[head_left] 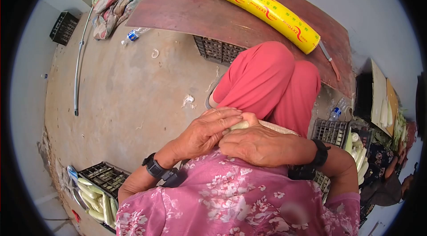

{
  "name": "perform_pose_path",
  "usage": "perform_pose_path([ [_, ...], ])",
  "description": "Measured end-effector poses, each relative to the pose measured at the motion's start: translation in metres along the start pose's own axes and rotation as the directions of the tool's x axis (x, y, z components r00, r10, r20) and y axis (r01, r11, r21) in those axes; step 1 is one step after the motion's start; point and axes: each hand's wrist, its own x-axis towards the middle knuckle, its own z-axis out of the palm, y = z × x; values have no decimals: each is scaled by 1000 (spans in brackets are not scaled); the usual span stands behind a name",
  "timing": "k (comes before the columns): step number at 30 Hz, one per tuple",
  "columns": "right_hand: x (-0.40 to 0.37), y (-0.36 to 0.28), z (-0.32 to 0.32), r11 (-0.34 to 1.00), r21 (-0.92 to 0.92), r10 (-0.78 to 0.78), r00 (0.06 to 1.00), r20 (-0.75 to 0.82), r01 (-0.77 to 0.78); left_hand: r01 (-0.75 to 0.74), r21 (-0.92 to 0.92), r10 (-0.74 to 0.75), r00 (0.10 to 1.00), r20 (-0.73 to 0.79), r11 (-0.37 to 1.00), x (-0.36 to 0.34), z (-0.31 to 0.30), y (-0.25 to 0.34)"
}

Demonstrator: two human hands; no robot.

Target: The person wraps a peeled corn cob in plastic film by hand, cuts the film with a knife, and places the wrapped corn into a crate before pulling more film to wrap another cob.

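Note:
In front of my lap, my two hands meet close together. My left hand [211, 130] has its fingers bent over a pale green piece [240, 126], which looks like part of a long vegetable. My right hand [262, 145] is curled round the same piece from the other side, its thumb near the top. Most of the piece is hidden by my fingers and palms. A beige ribbed edge [278, 128] shows just beyond my right hand, lying over my lap.
A yellow roll of wrap [264, 11] and an orange-handled knife [330, 61] lie on the reddish board [178, 2]. Crates of pale long vegetables stand at left [100, 200] and right [358, 154]. A metal pole [79, 67] lies on the floor. Another person [387, 182] sits far right.

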Motion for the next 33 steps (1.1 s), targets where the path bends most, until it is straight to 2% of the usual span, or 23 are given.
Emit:
perform_pose_path([
  [5,-1,2,0,996,-62,-63,998,-19,62,-14,22,14,1000,7,1000,-2,0,-2],
  [11,-2,0,-1,997,-70,-40,999,16,41,-24,63,19,997,74,998,-4,-4,-3],
  [14,-3,5,3,996,-31,-84,995,-62,82,-37,81,29,995,100,996,-4,-4,-5],
  [17,-5,4,2,999,-27,-45,999,-15,44,-65,112,51,991,120,992,-5,-3,-6],
  [21,-5,6,3,998,2,-69,997,-45,69,-102,194,67,981,181,976,-3,-7,-2],
  [32,-6,8,7,998,59,-30,996,-82,35,-120,226,66,970,233,967,-3,-9,0],
  [33,-7,9,5,999,47,-22,999,-36,23,-123,225,68,969,236,966,-3,-8,0],
])
